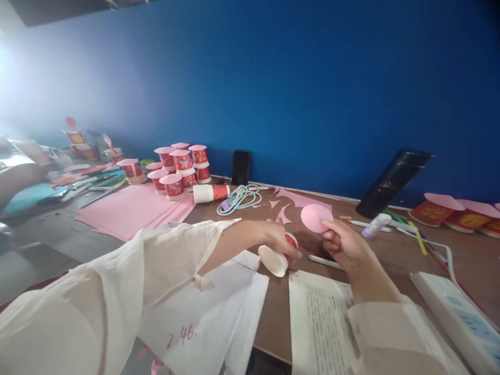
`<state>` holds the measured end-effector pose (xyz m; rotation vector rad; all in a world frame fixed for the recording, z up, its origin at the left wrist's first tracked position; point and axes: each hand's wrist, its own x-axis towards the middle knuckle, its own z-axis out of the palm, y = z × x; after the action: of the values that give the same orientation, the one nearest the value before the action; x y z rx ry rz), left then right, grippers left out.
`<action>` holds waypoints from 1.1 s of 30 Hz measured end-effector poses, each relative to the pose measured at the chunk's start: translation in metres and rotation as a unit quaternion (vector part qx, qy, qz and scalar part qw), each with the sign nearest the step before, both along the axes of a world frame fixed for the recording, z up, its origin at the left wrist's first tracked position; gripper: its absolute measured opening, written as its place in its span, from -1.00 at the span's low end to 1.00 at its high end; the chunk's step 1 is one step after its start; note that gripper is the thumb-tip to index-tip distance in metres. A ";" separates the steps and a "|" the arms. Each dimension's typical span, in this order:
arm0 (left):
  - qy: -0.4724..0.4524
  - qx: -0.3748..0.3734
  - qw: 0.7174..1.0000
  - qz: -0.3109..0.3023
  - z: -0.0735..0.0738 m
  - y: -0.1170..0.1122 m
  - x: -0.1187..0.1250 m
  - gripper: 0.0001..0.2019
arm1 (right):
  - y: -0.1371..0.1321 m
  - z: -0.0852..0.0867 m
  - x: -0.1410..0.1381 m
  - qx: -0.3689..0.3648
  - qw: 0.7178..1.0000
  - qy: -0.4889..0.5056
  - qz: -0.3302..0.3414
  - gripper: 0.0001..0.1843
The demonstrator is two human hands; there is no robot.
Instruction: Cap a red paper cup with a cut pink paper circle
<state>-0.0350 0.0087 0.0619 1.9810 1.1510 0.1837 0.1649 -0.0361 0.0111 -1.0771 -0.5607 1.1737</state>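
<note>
My left hand (282, 238) is wrapped round a red paper cup (291, 241), which lies tilted on its side with its white open mouth facing me. Pinched between the thumb and fingers of my right hand (340, 240) is a pink paper circle (313, 216), raised a little above the table. Under and beside the right hand lies a white marker (325, 262). Pink paper scraps (284, 212) are scattered just beyond both hands.
Stacked cups with pink tops (182, 162), pink sheets (128, 208), a coiled cable (240, 199) and a phone (241, 167) stand left. On the right are a black bottle (390, 182), a glue stick (376, 225) and a power strip (457, 307). Papers (203, 323) lie in front.
</note>
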 end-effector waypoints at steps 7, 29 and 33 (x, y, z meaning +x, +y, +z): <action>-0.009 -0.088 0.996 0.013 0.013 0.011 -0.015 -0.43 | -0.001 0.004 0.002 0.013 0.999 0.033 0.000 -0.65; -0.258 0.196 0.945 0.037 -0.074 0.003 -0.023 0.19 | -0.005 0.004 -0.030 0.013 0.985 0.171 0.004 -0.63; -0.268 0.202 0.940 0.067 -0.070 0.003 -0.029 0.26 | -0.006 0.002 -0.034 0.000 0.981 0.193 0.029 -0.63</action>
<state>-0.0644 0.0117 -0.0078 2.0056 0.9296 1.0359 0.1311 -0.0423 0.0132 -0.8066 -0.2892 1.3920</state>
